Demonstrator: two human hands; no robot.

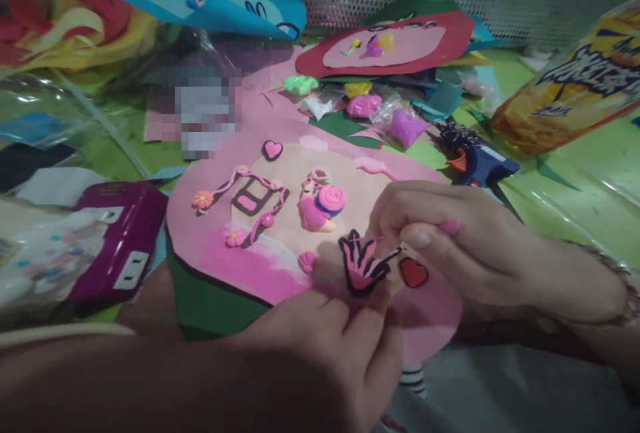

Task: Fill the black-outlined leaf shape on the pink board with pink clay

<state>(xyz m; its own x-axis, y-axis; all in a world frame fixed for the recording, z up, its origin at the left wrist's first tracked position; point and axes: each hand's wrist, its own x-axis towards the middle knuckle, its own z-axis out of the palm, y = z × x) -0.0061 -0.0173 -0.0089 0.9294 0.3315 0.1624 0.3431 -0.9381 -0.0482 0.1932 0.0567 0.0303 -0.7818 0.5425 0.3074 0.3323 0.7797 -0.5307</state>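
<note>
A pink craft board (240, 266) lies in front of me, decorated with clay shapes: a pink snail (323, 206), a small house outline (250, 200), flowers and hearts. My left hand (325, 346) rests at the board's near edge, its fingers curled and pressing beside a pink crown shape with a black outline (363, 263). My right hand (465, 246) hovers over the board's right side, its fingers pinched on a small bit of pink clay (450, 226), right next to the crown and a red heart (413, 272).
Bagged lumps of coloured clay (365, 105) lie behind the board, with a red and pink foam piece (395, 43) further back. A blue glue gun (475, 156) sits at the right, an orange snack bag (575, 86) beyond it. A magenta box (120, 240) stands at the left.
</note>
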